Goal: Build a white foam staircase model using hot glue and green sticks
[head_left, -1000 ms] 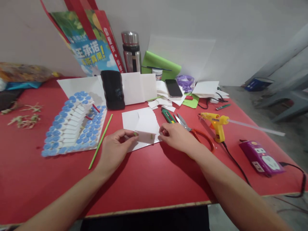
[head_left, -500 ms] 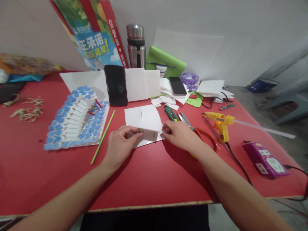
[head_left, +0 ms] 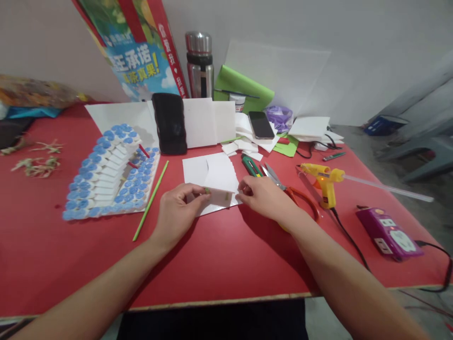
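Observation:
A small white board structure [head_left: 220, 172] with a stepped right edge stands over a flat white base sheet [head_left: 193, 165] at the table's middle. Between thumb and forefinger, my left hand [head_left: 177, 210] pinches a short green stick piece [head_left: 207, 191] at the structure's front left corner. My right hand [head_left: 264, 196] has its fingers curled together at the right corner of structure and base; what lies in the fingertips is hidden. Another short greenish piece [head_left: 227, 196] shows under the structure's front edge. A long green stick [head_left: 151, 200] lies left of my left hand.
A blue-and-white stair model [head_left: 109, 177] stands left. Near my right hand lie a green cutter [head_left: 251, 165], orange-handled scissors [head_left: 304, 200] and a yellow glue gun [head_left: 323, 179]. A purple power strip [head_left: 389, 231] is at right. Behind stand a black phone-like object [head_left: 170, 123] and a steel flask [head_left: 200, 66].
The view has shifted very slightly. Both hands keep nearly the same place at the white structure, and nothing else has visibly moved.

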Demonstrator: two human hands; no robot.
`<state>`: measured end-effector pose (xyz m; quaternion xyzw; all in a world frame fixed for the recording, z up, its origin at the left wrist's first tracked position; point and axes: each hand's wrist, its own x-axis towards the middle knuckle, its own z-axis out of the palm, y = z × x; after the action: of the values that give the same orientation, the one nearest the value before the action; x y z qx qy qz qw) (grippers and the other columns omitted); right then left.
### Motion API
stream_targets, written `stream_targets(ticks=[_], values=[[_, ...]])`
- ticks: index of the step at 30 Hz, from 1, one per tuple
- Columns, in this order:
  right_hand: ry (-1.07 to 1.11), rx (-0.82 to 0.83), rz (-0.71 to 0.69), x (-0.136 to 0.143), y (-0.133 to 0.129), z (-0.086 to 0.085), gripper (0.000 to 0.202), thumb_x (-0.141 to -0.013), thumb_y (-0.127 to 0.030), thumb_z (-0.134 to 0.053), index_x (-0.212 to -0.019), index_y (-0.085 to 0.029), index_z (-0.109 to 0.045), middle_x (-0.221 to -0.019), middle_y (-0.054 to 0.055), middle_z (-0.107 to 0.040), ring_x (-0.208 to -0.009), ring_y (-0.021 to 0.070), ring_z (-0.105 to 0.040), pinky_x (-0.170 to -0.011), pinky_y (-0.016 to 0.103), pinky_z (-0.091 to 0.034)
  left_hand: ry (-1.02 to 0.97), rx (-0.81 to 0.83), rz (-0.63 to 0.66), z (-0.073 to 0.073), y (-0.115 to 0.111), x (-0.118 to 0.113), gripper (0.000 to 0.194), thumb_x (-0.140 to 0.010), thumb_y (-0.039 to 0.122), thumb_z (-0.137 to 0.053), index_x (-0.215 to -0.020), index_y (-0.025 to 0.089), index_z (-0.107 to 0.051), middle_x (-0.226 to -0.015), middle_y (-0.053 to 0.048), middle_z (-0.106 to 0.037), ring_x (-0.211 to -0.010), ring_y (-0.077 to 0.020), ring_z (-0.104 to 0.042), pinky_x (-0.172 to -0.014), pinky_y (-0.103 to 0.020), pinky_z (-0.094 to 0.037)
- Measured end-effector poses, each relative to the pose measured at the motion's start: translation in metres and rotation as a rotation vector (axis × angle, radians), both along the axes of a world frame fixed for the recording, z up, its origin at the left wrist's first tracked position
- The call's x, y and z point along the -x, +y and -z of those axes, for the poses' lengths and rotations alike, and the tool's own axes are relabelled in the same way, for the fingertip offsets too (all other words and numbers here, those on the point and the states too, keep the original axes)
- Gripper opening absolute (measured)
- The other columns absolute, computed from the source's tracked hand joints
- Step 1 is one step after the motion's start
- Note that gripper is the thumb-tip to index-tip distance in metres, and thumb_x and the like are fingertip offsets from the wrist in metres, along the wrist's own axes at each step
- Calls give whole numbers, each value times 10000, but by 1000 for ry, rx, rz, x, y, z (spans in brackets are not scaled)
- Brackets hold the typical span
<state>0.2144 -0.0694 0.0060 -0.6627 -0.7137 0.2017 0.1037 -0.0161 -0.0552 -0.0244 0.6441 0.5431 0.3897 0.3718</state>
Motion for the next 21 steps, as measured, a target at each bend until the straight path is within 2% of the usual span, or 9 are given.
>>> stream_targets(ticks=[9, 12, 15, 17, 19, 21], values=[[2, 2, -3, 2, -1, 1, 47, -921, -195, -691, -953, -167, -711, -895, 69, -766, -834, 220, -661, -655, 301, -381, -7, -37, -11, 2, -1, 1, 151, -802, 360, -781, -835, 213, -798, -891, -49, -786, -761, -203, -644, -693, -326, -457], [-19, 2, -14, -3, -4, -6, 59, -945, -226, -678, -933, -175, -706, -910, 67, -770, -849, 219, -677, -663, 299, -395, -35, -90, -2, -4, -7, 2, 110, -808, 326, -797, -825, 217, -794, -904, -47, -784, -812, -206, -672, -750, -324, -494], [-164, -15, 29, -15, -9, -24, 147, -1001, -280, -618, -933, -179, -702, -902, 87, -763, -850, 240, -693, -650, 314, -391, -114, -62, 61, -22, -17, 1, 107, -806, 320, -834, -827, 221, -801, -939, -53, -797, -895, -221, -713, -841, -330, -541], [-346, 13, 83, -25, -15, -38, 210, -1025, -334, -589, -957, -168, -699, -892, 119, -751, -841, 277, -700, -620, 333, -370, -248, 79, 85, -40, -23, -1, 142, -803, 350, -855, -845, 223, -810, -909, -51, -806, -858, -220, -734, -824, -332, -580], [-493, 111, 134, -34, -23, -46, 271, -1023, -406, -602, -1010, -152, -696, -922, 154, -748, -853, 316, -713, -603, 343, -361, -402, 233, 105, -58, -24, -7, 180, -804, 371, -869, -868, 210, -816, -829, -48, -801, -775, -207, -743, -790, -330, -617], [-553, 220, 163, -40, -32, -45, 330, -1007, -452, -628, -1090, -137, -688, -998, 179, -749, -899, 342, -728, -615, 347, -383, -533, 289, 132, -73, -19, -13, 190, -771, 344, -901, -831, 192, -804, -781, -43, -794, -707, -186, -745, -725, -293, -634]])
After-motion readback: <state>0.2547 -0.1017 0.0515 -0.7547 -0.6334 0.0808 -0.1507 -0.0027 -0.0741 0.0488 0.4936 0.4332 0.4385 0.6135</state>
